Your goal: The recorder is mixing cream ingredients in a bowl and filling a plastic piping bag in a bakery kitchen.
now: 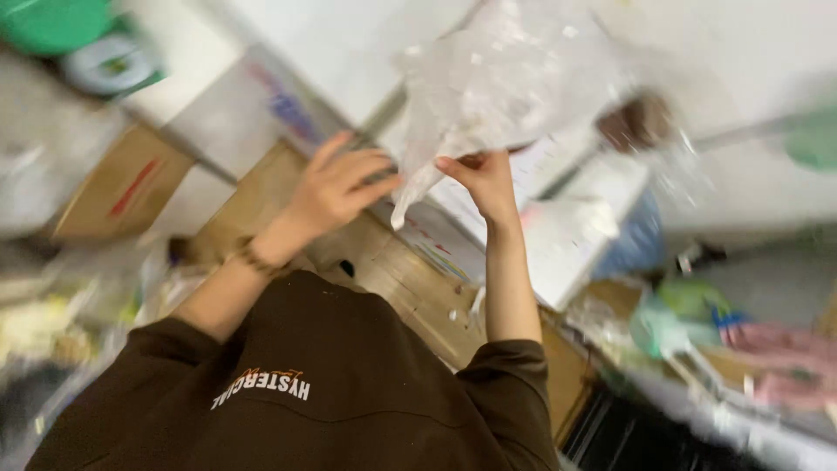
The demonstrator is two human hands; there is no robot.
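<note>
Sweatshirt: dark brown long-sleeved sweatshirt [323, 392] with white print fills the lower frame, sleeves pushed up both forearms.
Boxes: flat brown cardboard boxes [410, 288] lie under the arms, blurred clutter around them.
Bag: crumpled clear plastic bag [497, 78], large and whitish, raised above both hands, its twisted lower end hanging between them.
Left hand: left hand [336, 187], beaded bracelet [253, 259] at the wrist, fingers spread loosely open, touching the bag's tail or just beside it; blur hides which.
Right hand: right hand [484, 179] closed, pinching the bag's lower edge.
</note>
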